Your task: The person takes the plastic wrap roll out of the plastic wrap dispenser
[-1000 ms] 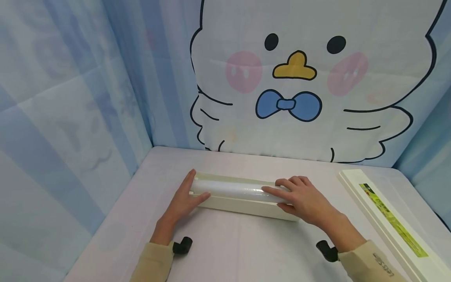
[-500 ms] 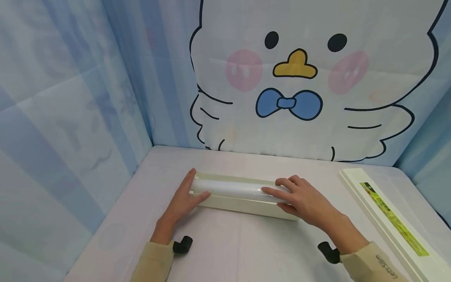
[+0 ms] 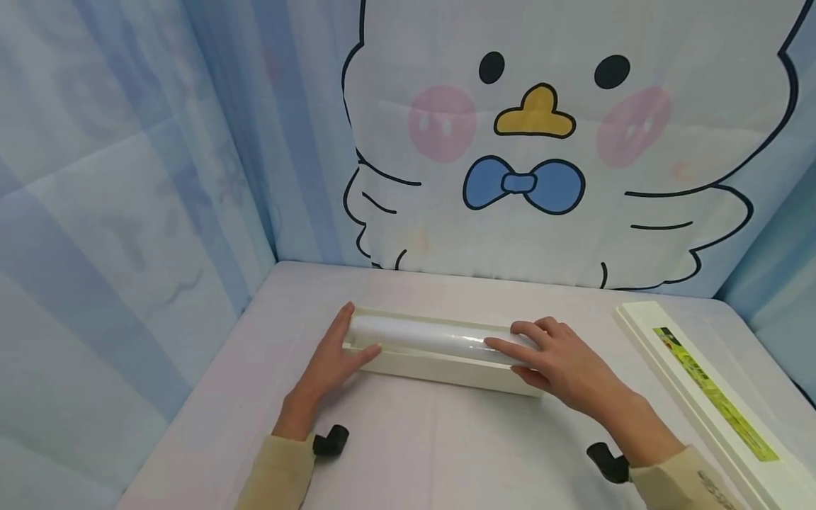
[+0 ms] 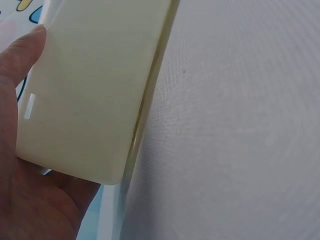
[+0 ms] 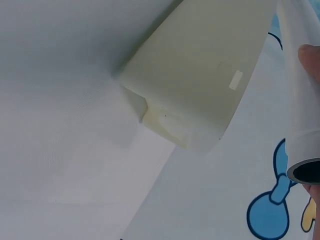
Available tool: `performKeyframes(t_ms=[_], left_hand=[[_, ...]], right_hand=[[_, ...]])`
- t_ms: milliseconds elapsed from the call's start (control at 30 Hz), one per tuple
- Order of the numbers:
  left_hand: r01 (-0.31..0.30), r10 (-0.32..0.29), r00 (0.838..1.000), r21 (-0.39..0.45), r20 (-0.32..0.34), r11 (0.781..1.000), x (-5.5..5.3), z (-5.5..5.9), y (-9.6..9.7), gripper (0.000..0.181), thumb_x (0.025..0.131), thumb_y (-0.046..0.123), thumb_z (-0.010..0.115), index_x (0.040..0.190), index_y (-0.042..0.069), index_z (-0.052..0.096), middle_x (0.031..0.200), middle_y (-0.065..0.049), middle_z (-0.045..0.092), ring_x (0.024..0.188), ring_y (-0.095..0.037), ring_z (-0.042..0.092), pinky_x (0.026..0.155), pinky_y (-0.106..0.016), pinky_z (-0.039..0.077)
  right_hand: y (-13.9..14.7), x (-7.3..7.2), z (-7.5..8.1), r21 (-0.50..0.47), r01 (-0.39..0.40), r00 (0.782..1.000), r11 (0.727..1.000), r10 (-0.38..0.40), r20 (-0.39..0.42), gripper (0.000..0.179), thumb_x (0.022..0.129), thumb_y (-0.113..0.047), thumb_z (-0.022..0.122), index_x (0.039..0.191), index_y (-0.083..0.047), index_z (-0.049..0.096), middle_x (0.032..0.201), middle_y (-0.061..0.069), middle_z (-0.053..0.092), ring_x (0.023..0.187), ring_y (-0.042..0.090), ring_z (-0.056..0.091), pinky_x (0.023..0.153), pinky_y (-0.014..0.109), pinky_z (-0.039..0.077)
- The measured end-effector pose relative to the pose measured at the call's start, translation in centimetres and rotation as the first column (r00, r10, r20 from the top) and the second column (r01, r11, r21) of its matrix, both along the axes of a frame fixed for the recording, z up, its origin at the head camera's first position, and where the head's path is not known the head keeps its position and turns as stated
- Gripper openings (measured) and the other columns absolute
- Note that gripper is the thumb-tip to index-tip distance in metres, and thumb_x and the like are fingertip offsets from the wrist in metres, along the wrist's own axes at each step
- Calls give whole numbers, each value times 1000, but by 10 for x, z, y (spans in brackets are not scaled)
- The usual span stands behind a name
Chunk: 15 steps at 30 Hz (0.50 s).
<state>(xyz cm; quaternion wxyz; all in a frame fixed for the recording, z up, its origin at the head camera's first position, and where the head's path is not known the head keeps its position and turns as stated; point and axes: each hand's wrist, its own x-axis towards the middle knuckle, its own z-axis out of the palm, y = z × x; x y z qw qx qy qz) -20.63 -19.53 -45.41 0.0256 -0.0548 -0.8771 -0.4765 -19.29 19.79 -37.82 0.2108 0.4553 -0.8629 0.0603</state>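
A long cream cling film box (image 3: 440,374) lies open-topped on the table, with a glossy white cling film roll (image 3: 417,336) along it. My left hand (image 3: 331,361) grips the box's left end, thumb at the near rim and fingers round the far side. In the left wrist view the thumb shows at the top edge of the box wall (image 4: 95,95). My right hand (image 3: 567,365) holds the roll near its right end. The right wrist view shows this end of the roll (image 5: 302,110) raised clear of the box (image 5: 200,75), its dark hollow core visible.
A long cream lid (image 3: 688,418) with a yellow-green label (image 3: 714,393) lies slantwise at the table's right. Behind the white table (image 3: 484,446) hangs a cloth (image 3: 523,241) with a cartoon bird. Blue curtains (image 3: 127,212) close off the sides.
My right hand has shifted slightly to the right, and the roll has moved a little up and right with it. My left hand stays at the box's left end.
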Motion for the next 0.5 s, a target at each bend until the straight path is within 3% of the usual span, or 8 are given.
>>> performKeyframes(t_ms=[67,167,500], left_hand=[[-5,5,1000,-2,0,1000,0,0,0,102,89,40,76,161,3,15,167,-16,14,151,-35,15,118,-55,18],[-12,12,1000,2,16,1000,0,1,0,101,90,39,76,162,6,15,167,-13,15,151,-33,16,118,-54,19],[-7,7,999,6,38,1000,0,2,0,102,90,41,76,163,8,12,168,-10,12,152,-29,12,120,-51,15]], right_hand=[[2,1,0,-10,6,1000,1000,-6,-2,40,105,-38,54,145,-32,53,123,6,59,99,31,57,78,47,53],[5,2,-2,-22,22,1000,1000,-22,-5,51,107,-50,25,145,-32,53,123,7,59,99,30,57,78,47,53],[16,8,-5,-90,52,998,995,-56,-42,52,109,-51,24,144,-28,56,121,9,59,98,32,57,76,49,52]])
